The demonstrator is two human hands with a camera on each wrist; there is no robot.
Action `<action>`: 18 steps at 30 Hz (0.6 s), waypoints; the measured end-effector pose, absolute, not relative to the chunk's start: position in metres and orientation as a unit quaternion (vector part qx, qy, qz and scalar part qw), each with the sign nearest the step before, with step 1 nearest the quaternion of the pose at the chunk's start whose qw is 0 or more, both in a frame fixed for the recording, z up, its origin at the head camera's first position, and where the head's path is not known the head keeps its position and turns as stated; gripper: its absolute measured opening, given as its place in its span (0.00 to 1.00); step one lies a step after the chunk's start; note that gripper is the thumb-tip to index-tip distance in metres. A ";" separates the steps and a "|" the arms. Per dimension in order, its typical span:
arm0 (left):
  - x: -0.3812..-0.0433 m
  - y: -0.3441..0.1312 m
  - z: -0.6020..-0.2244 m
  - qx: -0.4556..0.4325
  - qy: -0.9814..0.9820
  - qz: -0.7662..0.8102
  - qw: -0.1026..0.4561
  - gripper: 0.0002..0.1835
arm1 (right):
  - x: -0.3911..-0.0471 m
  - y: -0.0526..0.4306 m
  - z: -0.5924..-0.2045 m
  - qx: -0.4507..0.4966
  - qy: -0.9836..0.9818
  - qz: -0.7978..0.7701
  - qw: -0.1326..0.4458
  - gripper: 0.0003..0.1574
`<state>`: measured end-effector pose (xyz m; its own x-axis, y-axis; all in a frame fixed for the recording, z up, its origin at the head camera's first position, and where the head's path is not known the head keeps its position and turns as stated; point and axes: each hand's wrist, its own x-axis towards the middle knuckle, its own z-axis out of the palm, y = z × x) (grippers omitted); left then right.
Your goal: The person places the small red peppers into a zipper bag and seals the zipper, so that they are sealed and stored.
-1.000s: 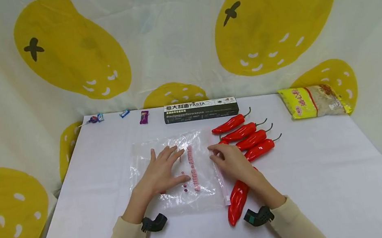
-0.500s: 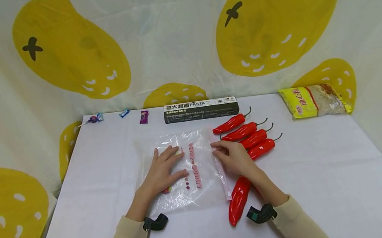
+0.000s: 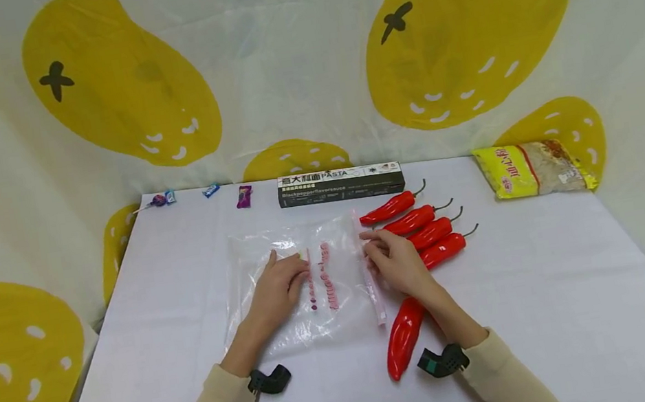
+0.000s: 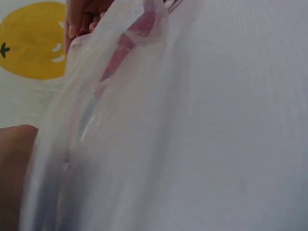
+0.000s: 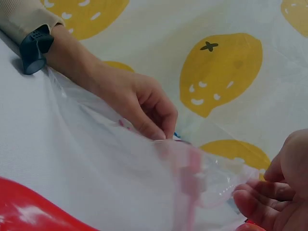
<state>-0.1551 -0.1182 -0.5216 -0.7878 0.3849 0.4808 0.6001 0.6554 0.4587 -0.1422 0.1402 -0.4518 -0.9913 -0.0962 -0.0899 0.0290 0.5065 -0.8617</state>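
A clear zip bag point(image 3: 338, 264) with pink lettering lies on the white table, its pink zip edge facing right. My left hand point(image 3: 279, 287) is over the bag's middle; in the right wrist view its thumb and fingertips pinch the raised film. At the zip edge, the curled fingers of my right hand point(image 3: 397, 263) hold the bag's rim. The right wrist view shows the film point(image 5: 120, 154) lifted and slanting between both hands. Whatever lies beneath my left hand is mostly hidden. Several red chili peppers point(image 3: 442, 250) lie close to the right hand, one point(image 3: 405, 341) below its wrist.
Behind the bag stands a black pasta box point(image 3: 340, 185). A yellow bag of macaroni point(image 3: 533, 169) lies at the back right. Along the back left are a lollipop point(image 3: 158, 200), a blue-wrapped candy point(image 3: 211, 190) and a purple-wrapped candy point(image 3: 244, 197).
My left hand has gone from spread fingers to curled ones gripping the film. The bag has shifted slightly away from me. My right hand has moved a little right along with the zip edge.
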 end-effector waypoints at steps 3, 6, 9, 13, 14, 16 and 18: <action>-0.156 -0.119 -0.523 -0.249 -0.881 -0.362 0.177 0.06 | -0.142 0.142 -0.451 -0.008 0.860 -0.506 0.073 0.24; -0.156 -0.121 -0.524 -0.236 -0.864 -0.407 0.179 0.07 | -0.141 0.142 -0.451 -0.028 0.875 -0.474 0.092 0.23; -0.158 -0.122 -0.526 -0.229 -0.841 -0.456 0.183 0.06 | -0.138 0.141 -0.450 -0.057 0.894 -0.428 0.119 0.20; -0.160 -0.122 -0.526 -0.216 -0.810 -0.510 0.192 0.06 | -0.136 0.140 -0.449 -0.081 0.905 -0.395 0.138 0.18; -0.160 -0.122 -0.525 -0.212 -0.806 -0.517 0.194 0.06 | -0.136 0.140 -0.449 -0.083 0.907 -0.388 0.141 0.18; -0.159 -0.122 -0.522 -0.208 -0.798 -0.531 0.198 0.06 | -0.135 0.140 -0.449 -0.090 0.911 -0.378 0.141 0.18; -0.156 -0.121 -0.513 -0.203 -0.793 -0.538 0.200 0.06 | -0.134 0.140 -0.449 -0.095 0.914 -0.368 0.142 0.19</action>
